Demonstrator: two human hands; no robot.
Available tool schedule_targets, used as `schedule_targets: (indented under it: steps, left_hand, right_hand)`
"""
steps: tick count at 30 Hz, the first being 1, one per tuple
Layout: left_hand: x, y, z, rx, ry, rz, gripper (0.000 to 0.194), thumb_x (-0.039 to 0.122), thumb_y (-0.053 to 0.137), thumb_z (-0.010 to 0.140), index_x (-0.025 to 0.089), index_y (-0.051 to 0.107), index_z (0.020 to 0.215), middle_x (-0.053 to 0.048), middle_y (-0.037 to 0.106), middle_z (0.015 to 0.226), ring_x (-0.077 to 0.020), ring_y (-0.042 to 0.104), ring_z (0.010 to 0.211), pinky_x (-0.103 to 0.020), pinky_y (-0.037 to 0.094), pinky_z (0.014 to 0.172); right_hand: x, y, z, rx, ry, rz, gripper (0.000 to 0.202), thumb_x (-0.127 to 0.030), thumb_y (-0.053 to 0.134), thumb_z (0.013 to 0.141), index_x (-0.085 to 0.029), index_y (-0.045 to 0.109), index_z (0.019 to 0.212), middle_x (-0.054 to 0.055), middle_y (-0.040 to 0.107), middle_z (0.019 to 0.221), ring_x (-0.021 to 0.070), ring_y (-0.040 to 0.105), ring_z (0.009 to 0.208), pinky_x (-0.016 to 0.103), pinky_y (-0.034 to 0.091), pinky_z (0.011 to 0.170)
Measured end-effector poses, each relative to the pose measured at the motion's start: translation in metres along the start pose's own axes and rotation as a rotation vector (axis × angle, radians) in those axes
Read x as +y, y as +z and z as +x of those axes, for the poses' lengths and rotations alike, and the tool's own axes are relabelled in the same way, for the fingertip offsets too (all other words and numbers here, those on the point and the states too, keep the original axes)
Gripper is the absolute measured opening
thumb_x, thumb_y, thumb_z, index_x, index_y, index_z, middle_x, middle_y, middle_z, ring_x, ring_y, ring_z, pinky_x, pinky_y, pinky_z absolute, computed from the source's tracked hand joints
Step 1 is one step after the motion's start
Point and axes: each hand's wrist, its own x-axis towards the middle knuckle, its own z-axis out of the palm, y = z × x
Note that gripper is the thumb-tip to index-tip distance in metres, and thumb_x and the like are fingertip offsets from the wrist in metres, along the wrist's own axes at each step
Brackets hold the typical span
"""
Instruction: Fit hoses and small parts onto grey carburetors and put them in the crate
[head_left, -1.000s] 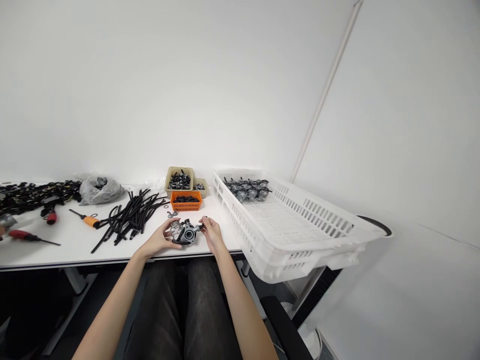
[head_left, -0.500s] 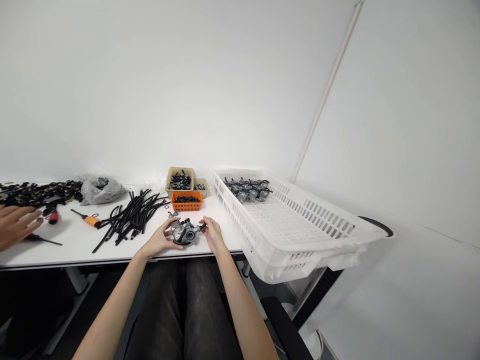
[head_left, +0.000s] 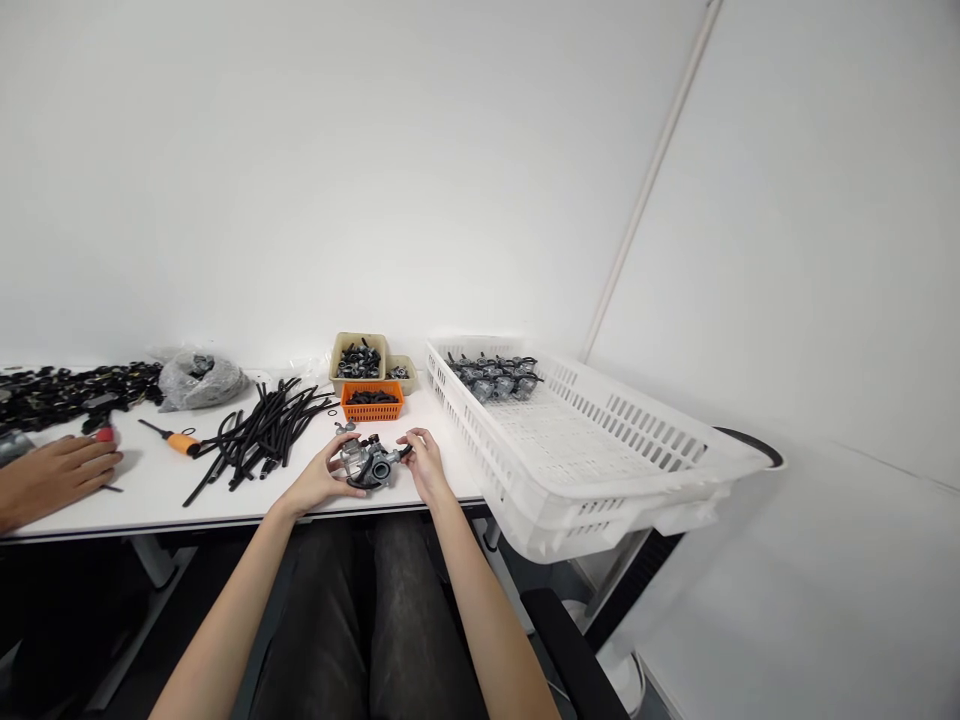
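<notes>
A metal carburetor (head_left: 379,468) with a clear bowl rests at the table's front edge between my two hands. My left hand (head_left: 324,480) is closed around its left side, thumb and fingers on the clear bowl. On the right, my right hand (head_left: 424,466) pinches the short black hose (head_left: 406,451) that sticks out of the carburetor. Just behind, a small grey metal part (head_left: 345,427) lies on the table. Farther back stands an orange basket (head_left: 372,411) of short black pieces.
A white plastic crate (head_left: 517,470) on the right holds several carburetors (head_left: 495,378). Black hoses (head_left: 266,435), an orange-handled screwdriver (head_left: 180,441) and a plastic bag (head_left: 201,382) lie to the left. Beige bins (head_left: 336,350) stand behind. A co-worker's hand (head_left: 64,478) is at far left.
The co-worker's hand has moved right and down onto the table by the red-handled tool. My hands keep nearly the same hold on the carburetor and its hose.
</notes>
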Motion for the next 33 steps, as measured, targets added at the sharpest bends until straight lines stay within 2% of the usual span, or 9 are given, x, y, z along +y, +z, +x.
schedule_targets:
  steps: [5,10,16,21,24,27,33]
  left_hand:
    - [0.001,0.000,0.000,-0.001,0.016,0.044,0.092,0.025,0.088,0.046,0.027,0.047,0.127,-0.010,0.042,0.141,-0.0262,0.052,0.120,-0.040,0.043,0.101]
    - [0.000,-0.001,0.000,0.001,0.017,0.040,0.090,0.025,0.088,0.046,0.027,0.047,0.127,-0.010,0.043,0.141,-0.0261,0.053,0.119,-0.040,0.044,0.100]
    - [0.001,0.001,0.002,0.058,0.034,0.014,0.088,0.024,0.088,0.046,0.023,0.049,0.125,-0.011,0.047,0.137,-0.0260,0.052,0.121,-0.039,0.041,0.104]
    - [0.001,0.000,0.003,0.102,0.005,-0.081,0.088,0.026,0.088,0.046,0.022,0.050,0.125,-0.011,0.049,0.136,-0.0269,0.055,0.118,-0.041,0.043,0.103]
    - [0.000,-0.003,0.003,0.092,-0.037,-0.136,0.089,0.026,0.087,0.050,0.021,0.047,0.129,-0.012,0.049,0.136,-0.0268,0.058,0.114,-0.041,0.046,0.100]
    - [0.000,-0.004,0.003,0.088,-0.050,-0.133,0.087,0.026,0.086,0.052,0.020,0.047,0.130,-0.013,0.050,0.134,-0.0273,0.058,0.115,-0.039,0.047,0.098]
    - [-0.002,-0.005,0.003,0.087,-0.049,-0.144,0.085,0.026,0.085,0.052,0.020,0.050,0.129,-0.013,0.051,0.135,-0.0279,0.061,0.110,-0.038,0.051,0.092]
  right_hand:
    - [0.001,-0.001,0.001,-0.002,0.021,0.016,0.021,-0.027,0.064,0.063,-0.020,0.055,0.080,-0.001,0.067,0.068,0.0084,0.048,0.048,0.022,0.033,0.047]
    - [0.003,-0.003,0.004,-0.009,0.069,0.057,0.019,-0.024,0.065,0.061,-0.019,0.057,0.077,0.000,0.067,0.067,0.0085,0.049,0.049,0.022,0.034,0.049]
    - [0.002,-0.003,0.006,-0.032,0.104,0.120,0.027,-0.029,0.074,0.059,-0.018,0.063,0.082,-0.001,0.065,0.062,0.0096,0.052,0.052,0.024,0.040,0.056]
    - [-0.006,-0.002,0.000,-0.077,0.158,0.184,0.034,-0.034,0.079,0.060,-0.017,0.069,0.088,0.002,0.069,0.078,0.0104,0.058,0.062,0.026,0.046,0.068]
    - [-0.009,-0.004,-0.005,-0.150,0.197,0.255,0.035,-0.029,0.081,0.059,-0.020,0.070,0.091,0.002,0.071,0.088,0.0092,0.056,0.063,0.025,0.046,0.071]
    - [-0.008,-0.005,-0.006,-0.173,0.154,0.231,0.035,-0.025,0.081,0.058,-0.020,0.071,0.090,0.002,0.071,0.090,0.0082,0.053,0.063,0.025,0.045,0.070]
    - [-0.002,-0.004,-0.003,-0.150,0.058,0.156,0.030,-0.029,0.082,0.059,-0.020,0.068,0.084,0.003,0.070,0.089,0.0093,0.052,0.063,0.027,0.044,0.069]
